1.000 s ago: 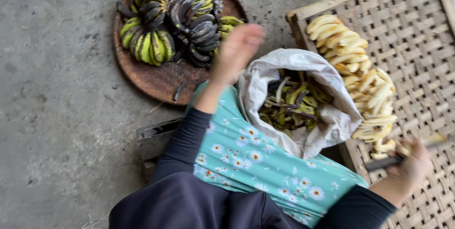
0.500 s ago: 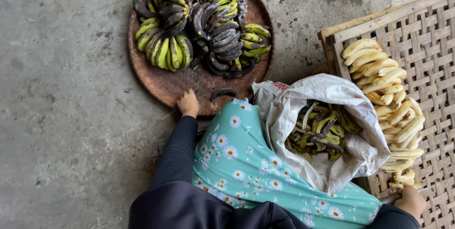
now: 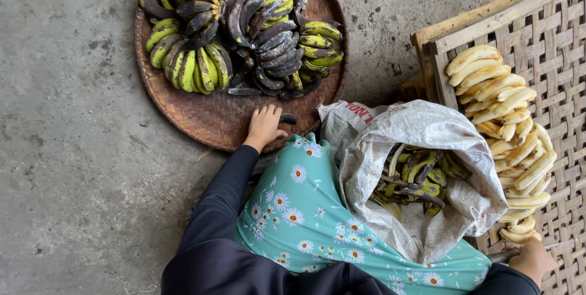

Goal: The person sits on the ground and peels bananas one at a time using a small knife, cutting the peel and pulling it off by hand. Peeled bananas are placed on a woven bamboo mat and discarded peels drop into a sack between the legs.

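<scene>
At the bottom of the frame a dark sleeve and a teal garment printed with white daisies (image 3: 305, 215) fill the near ground. At the lower right, the right hand (image 3: 533, 260) is closed around a dark handle (image 3: 504, 256), resting on the woven bamboo rack (image 3: 549, 44) just below the last of the peeled bananas (image 3: 503, 133), which lie in a pale yellow row down the rack's left side. Left of that row, against the teal cloth, sits an open grey-white sack (image 3: 427, 130) holding green and blackened peels (image 3: 415, 176). Higher, at frame centre, the left hand (image 3: 264, 126) lies on the near rim of the round woven tray (image 3: 207, 118), its fingers curled about a small dark banana (image 3: 288, 119) at the tray's edge. Farther up, at the top of the frame, the tray carries bunches of unpeeled bananas (image 3: 244, 26), green-yellow and blackened, on the grey concrete floor (image 3: 73, 148).
</scene>
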